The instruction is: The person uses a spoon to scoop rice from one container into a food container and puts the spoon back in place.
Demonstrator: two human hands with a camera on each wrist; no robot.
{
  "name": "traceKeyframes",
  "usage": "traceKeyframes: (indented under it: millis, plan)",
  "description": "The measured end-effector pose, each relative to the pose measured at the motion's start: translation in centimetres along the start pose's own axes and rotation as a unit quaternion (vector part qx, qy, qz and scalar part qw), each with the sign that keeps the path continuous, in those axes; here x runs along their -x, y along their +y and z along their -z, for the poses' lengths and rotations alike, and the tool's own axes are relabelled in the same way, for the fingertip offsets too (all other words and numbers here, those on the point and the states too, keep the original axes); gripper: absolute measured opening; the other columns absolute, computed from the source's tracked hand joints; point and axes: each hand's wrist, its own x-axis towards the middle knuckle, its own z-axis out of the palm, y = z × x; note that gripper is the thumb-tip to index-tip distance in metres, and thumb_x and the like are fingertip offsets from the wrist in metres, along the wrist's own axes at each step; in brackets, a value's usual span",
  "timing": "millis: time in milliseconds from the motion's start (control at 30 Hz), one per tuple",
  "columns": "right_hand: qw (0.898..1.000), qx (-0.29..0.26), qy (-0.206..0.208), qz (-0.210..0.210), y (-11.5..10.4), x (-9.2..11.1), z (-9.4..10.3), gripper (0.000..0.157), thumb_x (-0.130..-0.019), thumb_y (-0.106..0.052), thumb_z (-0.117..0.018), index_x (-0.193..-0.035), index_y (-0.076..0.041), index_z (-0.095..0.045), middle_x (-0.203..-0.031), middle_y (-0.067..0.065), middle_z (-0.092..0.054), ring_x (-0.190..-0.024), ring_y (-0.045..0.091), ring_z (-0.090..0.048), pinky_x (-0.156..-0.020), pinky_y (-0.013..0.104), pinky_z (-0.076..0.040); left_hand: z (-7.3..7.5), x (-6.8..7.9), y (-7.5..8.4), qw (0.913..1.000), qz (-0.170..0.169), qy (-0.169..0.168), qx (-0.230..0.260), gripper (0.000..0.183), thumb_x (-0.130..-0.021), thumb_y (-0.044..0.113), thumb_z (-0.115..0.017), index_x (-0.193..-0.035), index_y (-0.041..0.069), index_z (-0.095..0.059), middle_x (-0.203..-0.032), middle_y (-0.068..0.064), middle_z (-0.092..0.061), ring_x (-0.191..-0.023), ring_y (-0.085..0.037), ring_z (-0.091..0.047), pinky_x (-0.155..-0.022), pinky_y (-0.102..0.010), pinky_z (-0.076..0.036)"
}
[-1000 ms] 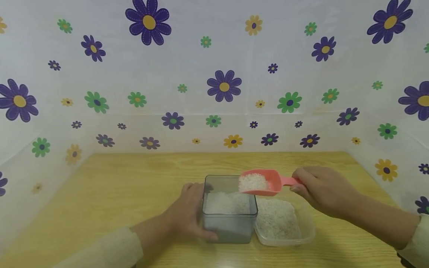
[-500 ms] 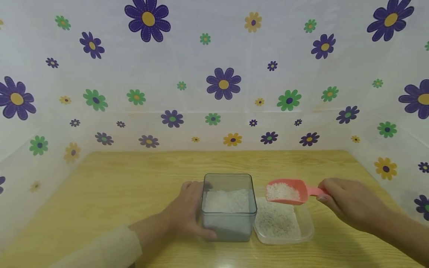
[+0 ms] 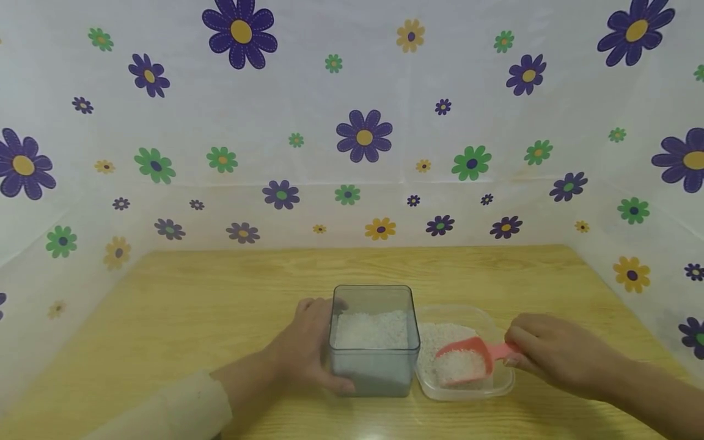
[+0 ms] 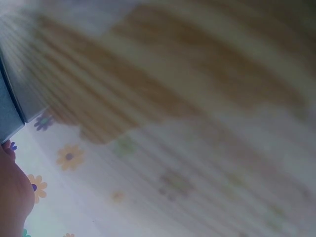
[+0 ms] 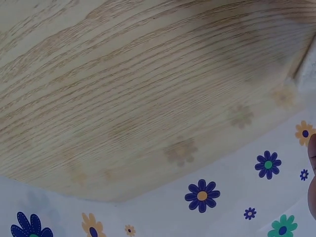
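Observation:
My left hand (image 3: 310,348) grips the left side of a square, see-through grey container (image 3: 376,374), thumb on its front and fingers around the back left. White rice (image 3: 371,330) fills part of it. To its right stands a low clear plastic tub (image 3: 503,386) with more rice (image 3: 440,335) in it. My right hand (image 3: 555,354) holds a pink scoop (image 3: 497,351) by its handle. The scoop's bowl is down inside the tub, with rice in it. In the left wrist view the container (image 4: 11,106) shows only at the left edge.
All of this stands on a wood-grain table (image 3: 220,305). A white sheet with printed flowers (image 3: 308,122) closes off the back and both sides. The two containers stand close side by side.
The scoop with rice has moved from over the grey container to the right, then down into the clear tub. My left hand keeps its grip on the container.

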Motion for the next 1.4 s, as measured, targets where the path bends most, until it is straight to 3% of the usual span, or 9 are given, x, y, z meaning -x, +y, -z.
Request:
traceKeyframes:
  millis: [233,600,1200,1400]
  plan:
    - [1.0,0.003,-0.026,0.007,-0.3,-0.4,0.2,0.014,-0.095,-0.034,-0.067,-0.097,-0.026,-0.055,-0.09,-0.022,-0.04,-0.08,-0.006,-0.038,-0.07,0.012,-0.03,0.1,-0.1,-0.1,1.0,-0.005,-0.004,0.004,0.116,-0.061,0.089,-0.065,-0.139,0.006,-0.039,-0.131,-0.007,-0.053,-0.118,-0.018,-0.049,-0.105,-0.044,-0.025]
    - [0.998,0.029,-0.004,0.058,0.1,-0.8,0.9,0.023,-0.102,-0.044,-0.05,-0.096,-0.023,-0.058,-0.092,-0.017,-0.043,-0.084,-0.002,-0.04,-0.076,0.013,-0.033,0.3,-0.2,0.2,0.9999,0.007,-0.012,0.0,0.116,-0.061,0.088,-0.067,-0.14,0.007,-0.039,-0.132,-0.006,-0.052,-0.119,-0.018,-0.047,-0.105,-0.045,-0.026]
    - [0.998,0.033,0.016,0.06,0.4,-1.3,2.5,0.03,-0.103,-0.048,-0.046,-0.098,-0.023,-0.062,-0.093,-0.016,-0.047,-0.085,0.0,-0.043,-0.078,0.014,-0.036,0.4,-0.1,0.0,0.9998,0.012,-0.014,0.013,0.117,-0.059,0.086,-0.069,-0.139,0.008,-0.039,-0.132,-0.006,-0.052,-0.12,-0.018,-0.046,-0.105,-0.045,-0.025]
    - [0.996,0.055,0.031,0.058,0.5,-1.9,3.6,0.039,-0.105,-0.051,-0.037,-0.096,-0.024,-0.063,-0.092,-0.017,-0.049,-0.084,-0.001,-0.044,-0.078,0.013,-0.038,0.5,-0.3,-0.1,0.9997,0.012,-0.017,0.008,0.116,-0.06,0.087,-0.069,-0.14,0.007,-0.038,-0.131,-0.006,-0.052,-0.118,-0.017,-0.047,-0.106,-0.045,-0.025]
